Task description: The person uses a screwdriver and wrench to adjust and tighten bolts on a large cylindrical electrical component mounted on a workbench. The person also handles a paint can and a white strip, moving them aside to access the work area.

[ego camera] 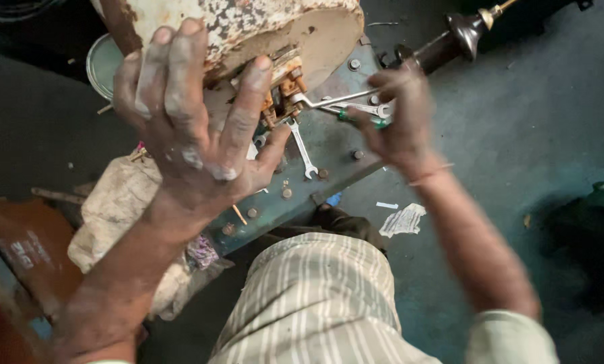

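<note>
i see my left hand (194, 128) spread wide, fingers apart, palm pressed against the rim of the worn cream drum (248, 27); it braces the drum and is not clamped round anything. my right hand (396, 114) is closed on a silver spanner (345, 100), whose far end sits at the rusty orange terminal block (281, 91) on the drum's underside; a green-handled tool (362, 120) seems to be tucked in the same fist, though motion blur keeps me from being sure. a second spanner (303, 152) lies loose on the blue-green metal plate (335, 155), just below the block, among bolt heads. a dark rod with a brass tip (460, 34) lies beyond the right hand, and a dusty white sack (120, 209) sits by the left forearm. risks, as i judge them: the spanner could slip off the corroded fitting and round it, since the rust gives poor seating; the drum is steadied by an open palm only, so a hard pull might shift it toward my knee; holding two tools at once weakens control; the loose spanner could be knocked off the plate.
</note>
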